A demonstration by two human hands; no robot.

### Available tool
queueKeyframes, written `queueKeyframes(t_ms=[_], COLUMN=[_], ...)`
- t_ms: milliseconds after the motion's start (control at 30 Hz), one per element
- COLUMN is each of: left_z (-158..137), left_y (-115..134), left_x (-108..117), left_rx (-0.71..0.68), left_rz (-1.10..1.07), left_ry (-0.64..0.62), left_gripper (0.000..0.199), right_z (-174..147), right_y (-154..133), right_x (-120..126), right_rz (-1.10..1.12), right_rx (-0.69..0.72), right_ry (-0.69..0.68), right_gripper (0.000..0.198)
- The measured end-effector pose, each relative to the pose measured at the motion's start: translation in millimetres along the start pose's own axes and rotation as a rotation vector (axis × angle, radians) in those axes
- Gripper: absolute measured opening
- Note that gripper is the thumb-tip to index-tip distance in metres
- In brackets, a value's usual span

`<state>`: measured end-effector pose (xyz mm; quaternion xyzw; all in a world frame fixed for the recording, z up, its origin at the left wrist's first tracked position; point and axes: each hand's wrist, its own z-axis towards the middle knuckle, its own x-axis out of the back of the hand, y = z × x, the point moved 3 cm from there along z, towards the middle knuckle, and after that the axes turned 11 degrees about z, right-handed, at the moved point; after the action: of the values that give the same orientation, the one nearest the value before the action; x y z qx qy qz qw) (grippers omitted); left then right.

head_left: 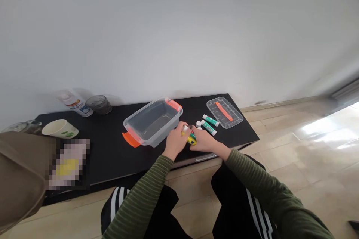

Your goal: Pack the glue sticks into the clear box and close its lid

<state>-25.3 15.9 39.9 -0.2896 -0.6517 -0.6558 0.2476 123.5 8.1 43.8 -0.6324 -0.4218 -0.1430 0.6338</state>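
Observation:
My left hand point(176, 141) and my right hand point(206, 141) meet over the front edge of the black tabletop. Both are closed around a small yellow-and-green tube point(192, 139); my fingers cover much of it, and its exact kind is unclear. Just past my right hand, two green-and-white tubes point(210, 120) that look like glue sticks lie side by side. A small white cap point(199, 123) sits by their left ends. To the left of my hands stands a clear plastic box point(157, 119) with orange latches, its top uncovered.
A clear lid point(232, 114) with an orange handle lies at the right end of the black table point(112, 157). Toward the left are a spray can point(75, 104), a dark glass point(98, 104) and a paper cup point(60, 129). A brown sleeve point(22, 179) shows at the left edge.

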Motion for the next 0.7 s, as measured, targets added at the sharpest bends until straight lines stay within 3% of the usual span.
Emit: queueKeyframes(t_ms=[100,233,367,533,700], left_z=[2.7,13.3,23.9,34.7,37.2], left_y=[4.7,7.7,8.9,3.4,-1.0], left_x=[-15.2,-28.6,-34.0,-38.0,-65.7], left_rx=[-0.087,-0.048,0.047,0.055,-0.056], left_rz=[0.3,0.273,0.254,0.582,0.847], left_ry=[-0.078,-0.077,-0.049,0.003,-0.08], left_gripper=[0.032,0.035,0.044,0.044,0.044], right_z=[-3.4,-8.8,-12.5,-5.5,11.6], right_y=[13.3,14.6,28.1,76.2,105.7], right_x=[-6.6,8.3,31.8,64.7,66.7], right_rz=[-0.068,-0.273,-0.414,-0.308,-0.2], right_rx=[-0.071,-0.028,-0.052,-0.293,-0.34], right_ry=[-0.045,0.03,0.078,0.234,0.258], right_gripper=[0.069,0.055,0.054,0.049,0.048])
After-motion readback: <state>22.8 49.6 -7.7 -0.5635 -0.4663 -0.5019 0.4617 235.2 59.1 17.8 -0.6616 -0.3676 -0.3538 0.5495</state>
